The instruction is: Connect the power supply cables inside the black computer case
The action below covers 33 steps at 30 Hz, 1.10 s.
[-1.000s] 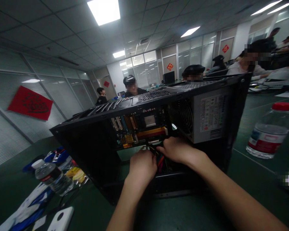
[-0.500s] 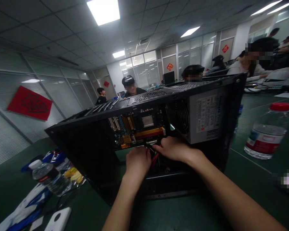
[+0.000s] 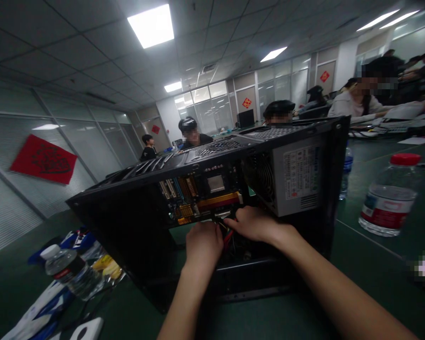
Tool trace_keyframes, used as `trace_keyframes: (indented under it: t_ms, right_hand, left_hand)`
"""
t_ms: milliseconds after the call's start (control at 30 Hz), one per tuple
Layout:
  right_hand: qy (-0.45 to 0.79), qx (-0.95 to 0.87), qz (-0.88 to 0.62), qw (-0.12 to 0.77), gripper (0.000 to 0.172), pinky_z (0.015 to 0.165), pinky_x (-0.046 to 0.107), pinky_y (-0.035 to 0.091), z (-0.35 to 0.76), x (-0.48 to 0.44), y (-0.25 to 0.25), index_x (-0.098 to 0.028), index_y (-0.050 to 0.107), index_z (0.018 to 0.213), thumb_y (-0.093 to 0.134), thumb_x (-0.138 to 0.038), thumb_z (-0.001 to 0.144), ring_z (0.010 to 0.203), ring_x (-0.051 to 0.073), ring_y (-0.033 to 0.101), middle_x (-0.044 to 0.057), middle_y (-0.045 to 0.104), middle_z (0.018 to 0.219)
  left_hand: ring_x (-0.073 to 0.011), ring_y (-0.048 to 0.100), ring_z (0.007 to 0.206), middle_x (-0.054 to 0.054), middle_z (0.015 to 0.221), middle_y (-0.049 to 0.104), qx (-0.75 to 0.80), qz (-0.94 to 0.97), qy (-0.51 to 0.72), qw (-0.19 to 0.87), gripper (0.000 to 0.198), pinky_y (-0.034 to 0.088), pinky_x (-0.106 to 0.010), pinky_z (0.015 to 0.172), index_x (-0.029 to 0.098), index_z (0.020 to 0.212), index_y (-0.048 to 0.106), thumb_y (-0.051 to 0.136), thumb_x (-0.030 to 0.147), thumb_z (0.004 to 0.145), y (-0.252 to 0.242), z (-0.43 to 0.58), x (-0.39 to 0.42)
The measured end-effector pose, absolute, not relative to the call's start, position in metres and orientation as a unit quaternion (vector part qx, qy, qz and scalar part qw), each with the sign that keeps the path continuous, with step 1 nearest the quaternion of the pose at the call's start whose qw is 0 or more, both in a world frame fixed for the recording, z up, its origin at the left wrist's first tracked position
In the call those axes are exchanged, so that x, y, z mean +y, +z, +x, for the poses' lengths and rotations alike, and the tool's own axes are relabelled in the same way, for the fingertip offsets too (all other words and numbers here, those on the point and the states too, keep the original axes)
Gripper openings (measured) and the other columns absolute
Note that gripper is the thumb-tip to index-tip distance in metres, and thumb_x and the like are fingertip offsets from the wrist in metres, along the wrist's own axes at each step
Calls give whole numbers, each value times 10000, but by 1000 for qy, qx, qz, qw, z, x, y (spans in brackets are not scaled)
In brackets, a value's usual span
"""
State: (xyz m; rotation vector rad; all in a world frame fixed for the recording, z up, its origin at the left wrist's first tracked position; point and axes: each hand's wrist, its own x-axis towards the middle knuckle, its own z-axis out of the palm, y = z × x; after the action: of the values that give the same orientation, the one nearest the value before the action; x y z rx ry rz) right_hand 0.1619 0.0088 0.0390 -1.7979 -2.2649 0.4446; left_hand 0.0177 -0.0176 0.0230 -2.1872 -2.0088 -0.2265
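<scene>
Inside the open computer case (image 3: 127,208), which stands on the green counter (image 3: 375,264) with its uncovered side toward the camera, both of the person's hands work at a bunch of wires (image 3: 228,238) just below the motherboard (image 3: 198,198). The left hand (image 3: 203,243) is seen from the back with its fingers curled shut; what they clasp is hidden behind the hand. The right hand (image 3: 254,225) reaches in from the right, and its fingers (image 3: 233,222) are drawn together on the wires, close under the board's lower edge. A red wire shows in the gap between the two hands.

The grey power supply (image 3: 297,179) sits in the case just above and right of the right hand. A red-capped water bottle (image 3: 389,198) stands on the counter well to the right of the case. On the left, another bottle (image 3: 69,274) lies on its side among blue and white packets (image 3: 38,307), with a white device (image 3: 90,329) near the bottom edge. Other people sit beyond the case, at the far side of the room.
</scene>
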Motion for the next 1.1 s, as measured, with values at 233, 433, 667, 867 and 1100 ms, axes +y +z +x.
trace_keyframes:
  t_ms: [233,433,667,867,1100]
  right_hand:
    - [158,-774,-600,127,494,795,358,492,163,12,34,-56,733,1080,423,-427,979,1040,343,676,230,709,1093]
    - [165,-773,-598,135,493,797,345,481,163,18,26,-79,735,1076,420,-445,976,1039,332,677,214,714,1092]
    - [161,-783,-581,157,516,817,313,460,165,24,13,-136,736,1078,341,-458,1003,1034,289,679,186,721,1090]
    - [116,-822,-547,105,470,750,315,450,168,25,9,-129,721,1047,309,-355,1018,945,294,702,181,733,995]
    - [109,-826,-537,129,447,692,300,428,166,30,7,-123,727,952,326,-316,995,839,268,693,172,729,918]
  left_hand:
    - [-285,701,845,-148,891,728,-656,-745,-72,96,364,514,-360,718,144,917,728,380,249,941,22,17,-16]
    - [-293,700,851,-159,905,724,-661,-742,-69,94,365,520,-374,724,140,929,726,380,254,945,22,17,-15]
    - [-281,698,899,-147,958,724,-658,-744,-94,72,324,512,-348,749,145,977,716,416,258,932,27,18,-9]
    - [-289,695,883,-126,951,723,-664,-736,-116,57,287,509,-363,729,173,959,704,453,308,928,26,13,-9]
    - [-263,688,879,-85,938,719,-624,-768,-143,16,281,505,-333,722,201,950,655,503,431,898,29,15,-28]
